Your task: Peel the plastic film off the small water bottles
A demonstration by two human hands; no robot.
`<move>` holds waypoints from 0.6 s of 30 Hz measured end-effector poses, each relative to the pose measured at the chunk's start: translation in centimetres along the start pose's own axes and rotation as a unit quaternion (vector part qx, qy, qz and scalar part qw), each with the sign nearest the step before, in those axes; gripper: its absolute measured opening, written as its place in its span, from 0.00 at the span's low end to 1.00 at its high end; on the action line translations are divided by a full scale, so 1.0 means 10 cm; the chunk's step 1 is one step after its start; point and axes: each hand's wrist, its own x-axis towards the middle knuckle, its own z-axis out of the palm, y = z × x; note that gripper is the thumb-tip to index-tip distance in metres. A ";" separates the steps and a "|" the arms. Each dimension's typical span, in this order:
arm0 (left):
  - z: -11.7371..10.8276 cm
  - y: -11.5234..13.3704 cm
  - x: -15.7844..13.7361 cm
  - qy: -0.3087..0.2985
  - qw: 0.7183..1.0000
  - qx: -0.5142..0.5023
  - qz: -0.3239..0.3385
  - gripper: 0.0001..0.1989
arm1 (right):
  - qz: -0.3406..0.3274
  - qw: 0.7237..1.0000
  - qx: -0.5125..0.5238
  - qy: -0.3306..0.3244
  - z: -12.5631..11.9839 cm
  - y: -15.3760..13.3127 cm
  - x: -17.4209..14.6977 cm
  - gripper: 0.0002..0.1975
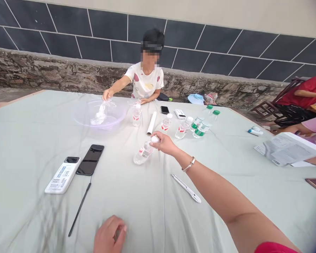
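Observation:
My right hand (166, 143) grips a clear plastic water bottle (143, 153) by its white cap. The bottle leans, its base low to the left, and I cannot tell whether that base touches the table. My left hand (109, 234) rests near the front edge of view, loosely curled, thumb apart from the fingers, holding nothing. A white craft knife (186, 189) lies below my right forearm. Behind the held bottle stand two white-capped bottles (166, 124) and two green-capped bottles (202, 129). A white paper roll (151, 123) lies beside them.
Across the table (126, 196), a person (147, 82) holds white material (101, 114) over a translucent purple basin (117, 121), near another bottle (136, 116). A black phone (91, 160) and white power bank (62, 175) lie left. At right, another person holds papers (287, 149).

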 end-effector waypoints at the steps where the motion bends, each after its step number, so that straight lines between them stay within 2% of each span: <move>1: -0.05 0.08 0.06 0.006 0.999 -0.042 -0.033 0.13 | 0.016 0.997 0.055 -0.055 0.02 0.01 -0.21 0.16; 4: -0.10 0.36 0.22 -0.024 0.986 -0.136 -0.097 0.21 | 0.069 0.964 0.184 -0.176 0.23 0.10 -0.76 0.20; 6: -0.03 0.55 0.29 -0.080 0.980 -0.134 -0.124 0.28 | 0.103 0.947 0.227 -0.205 0.45 0.19 -1.01 0.22; 8: 0.09 0.70 0.34 -0.124 0.977 -0.093 -0.148 0.31 | 0.136 0.946 0.212 -0.206 0.64 0.26 -1.16 0.21; 10: 0.19 0.80 0.36 -0.138 0.975 -0.045 -0.170 0.32 | 0.137 0.970 0.120 -0.163 0.70 0.31 -1.26 0.21; 12: 0.25 0.87 0.37 -0.138 0.973 -0.014 -0.183 0.31 | 0.096 0.992 -0.032 -0.076 0.60 0.37 -1.35 0.20; 13: 0.26 0.89 0.37 -0.139 0.973 -0.006 -0.185 0.30 | 0.078 0.990 -0.114 -0.024 0.50 0.42 -1.41 0.19; 15: 0.25 0.91 0.37 -0.140 0.972 0.000 -0.188 0.30 | 0.096 0.960 -0.257 0.053 0.27 0.55 -1.55 0.20; 16: 0.24 0.92 0.36 -0.139 0.971 0.001 -0.192 0.29 | 0.130 0.940 -0.309 0.066 0.16 0.63 -1.63 0.20; 18: 0.23 0.92 0.36 -0.132 0.970 -0.002 -0.205 0.29 | 0.192 0.908 -0.369 0.046 0.00 0.79 -1.80 0.20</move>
